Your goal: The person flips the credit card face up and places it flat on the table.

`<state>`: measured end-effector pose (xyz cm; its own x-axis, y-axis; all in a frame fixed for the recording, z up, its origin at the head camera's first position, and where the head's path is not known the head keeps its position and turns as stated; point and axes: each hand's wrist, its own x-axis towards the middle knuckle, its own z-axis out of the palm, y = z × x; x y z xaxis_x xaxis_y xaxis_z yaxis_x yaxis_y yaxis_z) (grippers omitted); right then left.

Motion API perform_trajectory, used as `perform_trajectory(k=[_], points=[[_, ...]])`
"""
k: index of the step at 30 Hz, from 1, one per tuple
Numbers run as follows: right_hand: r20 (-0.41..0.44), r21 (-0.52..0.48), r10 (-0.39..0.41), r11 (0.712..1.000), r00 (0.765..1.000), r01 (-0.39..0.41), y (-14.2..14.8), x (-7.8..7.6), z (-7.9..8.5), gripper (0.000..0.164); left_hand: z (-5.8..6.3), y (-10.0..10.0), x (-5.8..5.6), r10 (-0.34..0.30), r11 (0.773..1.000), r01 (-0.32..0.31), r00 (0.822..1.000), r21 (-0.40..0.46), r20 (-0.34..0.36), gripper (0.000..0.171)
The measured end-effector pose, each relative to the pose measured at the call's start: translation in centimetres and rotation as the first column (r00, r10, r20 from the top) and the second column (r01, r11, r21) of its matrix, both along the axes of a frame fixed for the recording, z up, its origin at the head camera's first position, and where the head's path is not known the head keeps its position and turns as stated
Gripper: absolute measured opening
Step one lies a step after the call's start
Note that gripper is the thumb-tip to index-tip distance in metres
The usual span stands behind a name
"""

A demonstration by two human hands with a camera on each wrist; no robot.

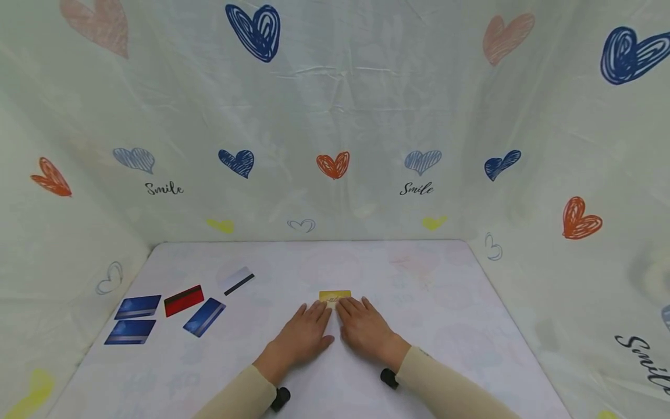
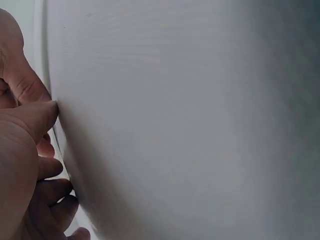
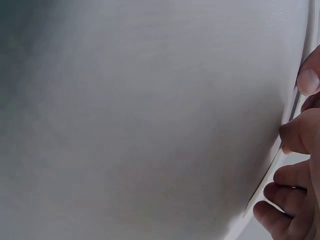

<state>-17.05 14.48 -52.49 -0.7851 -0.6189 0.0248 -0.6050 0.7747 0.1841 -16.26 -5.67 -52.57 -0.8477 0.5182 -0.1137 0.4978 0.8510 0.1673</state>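
A gold card point(image 1: 335, 294) lies flat on the white table, its near part covered by fingertips. My left hand point(image 1: 302, 337) rests palm down, with its outstretched fingertips on the card's left part. From the other side my right hand point(image 1: 367, 329) touches the card's right part, fingers extended. The thumbs point inward, a small gap apart. In the left wrist view the left hand point(image 2: 20, 155) is seen low along the tabletop; the right wrist view shows the right hand point(image 3: 300, 175) likewise. The card cannot be made out clearly in the wrist views.
On the table's left lie blue cards point(image 1: 138, 306), one of them tilted, a red card point(image 1: 184, 300) with a dark stripe, and a pale card point(image 1: 239, 280) with a black stripe. A heart-printed curtain point(image 1: 335, 209) stands behind the white table point(image 1: 445, 302) and along both sides.
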Motion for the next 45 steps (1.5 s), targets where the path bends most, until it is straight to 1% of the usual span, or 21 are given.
perform_trajectory(k=[6, 9, 16, 22, 30, 33, 37, 45], points=[[0.113, -0.015, -0.051, 0.998, 0.992, 0.053, 0.7, -0.2, 0.1, 0.055, 0.0, 0.9, -0.3, 0.005, 1.000, -0.005, 1.000, -0.020, -0.007, 0.072], [0.136, -0.029, -0.067, 0.997, 0.988, 0.072, 1.2, -0.4, 0.0, 0.056, 0.0, 1.5, -0.6, 0.003, 1.000, -0.003, 1.000, -0.019, -0.010, 0.073], [0.186, -0.078, -0.089, 0.991, 0.979, 0.105, 2.2, -1.1, -0.1, 0.059, 0.4, 2.5, -1.1, 0.010, 1.000, -0.010, 1.000, -0.002, 0.019, 0.075], [0.232, -0.093, -0.126, 0.984, 0.964, 0.151, 3.0, -1.4, -0.1, 0.061, 0.3, 3.6, -1.6, -0.002, 0.999, 0.003, 1.000, -0.032, 0.025, 0.077], [0.247, -0.117, -0.143, 0.977, 0.958, 0.176, 4.2, -1.7, -0.2, 0.062, 0.1, 4.4, -2.0, -0.024, 0.999, 0.027, 0.998, -0.045, 0.049, 0.078], [0.261, -0.127, -0.147, 0.974, 0.954, 0.185, 4.8, -1.7, -0.1, 0.062, 0.3, 4.7, -2.1, -0.037, 0.998, 0.040, 0.998, -0.057, 0.054, 0.079], [0.276, -0.127, -0.163, 0.971, 0.947, 0.204, 5.6, -1.7, -0.2, 0.062, 0.4, 5.0, -2.3, -0.057, 0.996, 0.061, 0.997, -0.065, 0.050, 0.081], [0.274, -0.138, -0.195, 0.961, 0.942, 0.239, 6.9, -1.5, -0.2, 0.061, 0.2, 5.9, -2.6, -0.074, 0.994, 0.075, 0.997, -0.084, 0.022, 0.088]])
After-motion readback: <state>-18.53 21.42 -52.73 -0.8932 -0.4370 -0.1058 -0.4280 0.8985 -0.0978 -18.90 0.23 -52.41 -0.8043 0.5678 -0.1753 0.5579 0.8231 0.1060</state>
